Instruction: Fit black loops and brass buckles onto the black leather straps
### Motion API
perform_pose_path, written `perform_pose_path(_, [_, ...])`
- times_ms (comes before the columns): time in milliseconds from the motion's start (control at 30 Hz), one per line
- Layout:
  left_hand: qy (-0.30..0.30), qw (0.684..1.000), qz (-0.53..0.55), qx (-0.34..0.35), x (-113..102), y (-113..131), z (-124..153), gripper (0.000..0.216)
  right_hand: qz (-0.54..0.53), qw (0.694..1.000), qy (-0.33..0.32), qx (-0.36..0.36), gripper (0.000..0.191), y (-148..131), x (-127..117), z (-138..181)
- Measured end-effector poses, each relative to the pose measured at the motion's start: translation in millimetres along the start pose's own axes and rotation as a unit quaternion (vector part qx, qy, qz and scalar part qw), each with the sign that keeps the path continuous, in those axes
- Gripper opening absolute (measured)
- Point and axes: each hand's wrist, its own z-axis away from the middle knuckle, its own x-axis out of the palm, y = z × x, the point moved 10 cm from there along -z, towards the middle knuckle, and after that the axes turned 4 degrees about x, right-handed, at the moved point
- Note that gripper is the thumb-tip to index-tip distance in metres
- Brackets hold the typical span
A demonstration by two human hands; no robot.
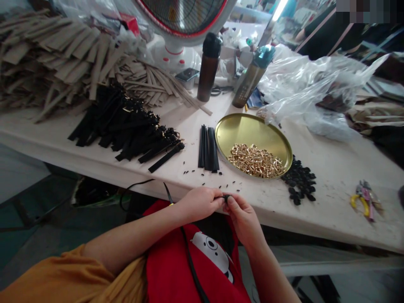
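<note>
My left hand (200,204) and my right hand (244,216) meet at the table's front edge, both with closed fingertips. Between them they pinch a small black piece (225,198); fingers hide most of it, so its kind is unclear. Just beyond lie several black strips (208,149) side by side. Behind my right hand stands a round gold tray (252,126) with a heap of small gold metal fittings (255,162). Small round black pieces (299,179) are piled at its right. Tiny black bits (221,173) are scattered before the strips.
Black straps with fittings (126,122) are heaped at left, before a large stack of beige strips (47,63). A fan (173,50), a dark bottle (208,69) and a tilted bottle (252,78) stand behind. Plastic bags (309,92) and pliers (364,200) lie at right.
</note>
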Motion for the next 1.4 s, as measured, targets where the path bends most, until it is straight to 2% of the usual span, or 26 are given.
perform_pose_path(233, [-0.005, 0.999, 0.048, -0.025, 2.3, -0.7, 1.0, 0.024, -0.075, 0.997, 0.019, 0.009, 0.013, -3.2, -2.1, -4.4])
perform_pose_path(433, [0.010, 0.995, 0.094, -0.042, -3.3, -5.5, -0.6, 0.025, -0.093, 0.994, -0.033, 0.047, 0.013, 3.4, 18.0, -5.2])
perform_pose_path(533, [-0.012, 0.989, 0.140, -0.044, -1.3, -7.6, -0.9, 0.027, -0.080, 0.996, -0.032, 0.021, 0.015, -3.0, 16.9, -3.9])
perform_pose_path(633, [-0.023, 0.984, 0.167, -0.050, -1.9, -7.9, 0.4, 0.027, -0.095, 0.994, -0.054, -0.016, 0.026, -14.0, 19.1, -1.6])
perform_pose_path(700, [-0.024, 0.983, 0.175, -0.054, -2.1, -7.5, 1.4, 0.026, -0.104, 0.992, -0.066, -0.004, 0.021, -13.2, 21.1, -0.7])
perform_pose_path(767, [-0.019, 0.984, 0.165, -0.066, -2.4, -9.1, 2.4, 0.026, -0.100, 0.992, -0.073, 0.035, 0.015, -5.8, 22.4, 0.2])
perform_pose_path(867, [0.011, 0.992, 0.092, -0.087, -7.9, -15.0, 3.9, 0.027, -0.098, 0.985, -0.105, 0.095, 0.026, 6.9, 27.4, 3.6])
perform_pose_path(1000, [0.021, 0.995, 0.004, -0.093, -12.2, -18.8, 7.2, 0.029, -0.128, 0.977, -0.118, 0.125, 0.020, 13.8, 27.4, 6.3])
perform_pose_path(1167, [-0.044, 0.997, 0.038, -0.045, -6.6, -5.9, 15.9, 0.027, -0.089, 0.990, -0.084, 0.068, 0.022, 5.0, 19.7, 6.3])
perform_pose_path(1267, [-0.061, 0.996, 0.063, -0.030, -6.1, 3.3, 21.2, 0.026, 0.029, 0.999, 0.003, -0.026, 0.025, -9.8, 8.2, 7.1])
perform_pose_path(1333, [-0.052, 0.996, 0.061, -0.029, -6.9, 6.0, 22.3, 0.028, 0.111, 0.986, 0.077, -0.100, 0.026, -23.8, 1.2, 11.5])
perform_pose_path(1400, [-0.037, 0.997, 0.058, -0.028, -7.3, 6.3, 21.9, 0.032, 0.145, 0.975, 0.106, -0.134, 0.025, -30.6, 0.8, 14.6])
